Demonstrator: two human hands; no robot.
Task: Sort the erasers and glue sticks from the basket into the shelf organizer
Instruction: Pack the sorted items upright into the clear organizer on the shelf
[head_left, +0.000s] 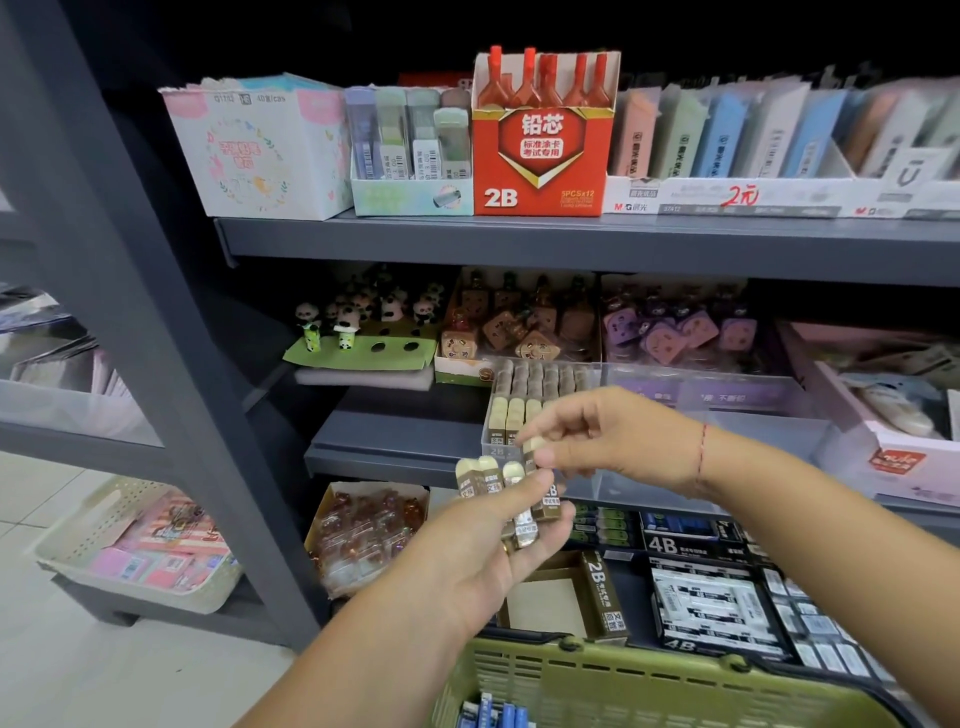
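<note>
Grey metal shelving (467, 239) backs the clear plastic organizer (727, 415); just before it our left hand (467, 561) clutches four brown-sleeved cream erasers (491, 478) — our right hand (613, 441) pinches one tip.

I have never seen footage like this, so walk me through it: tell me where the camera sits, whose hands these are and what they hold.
There is no machine here. One camera worn on a person's head looks forward and down, so the two arms reaching in are that person's own. They face shop shelves of stationery. The left hand grips a bunch of erasers in brown sleeves. The right hand pinches a single eraser just above that bunch, in front of a clear organizer on the middle shelf, where rows of similar erasers stand. At the bottom edge is a green basket with blue items inside; what they are I cannot tell.
</note>
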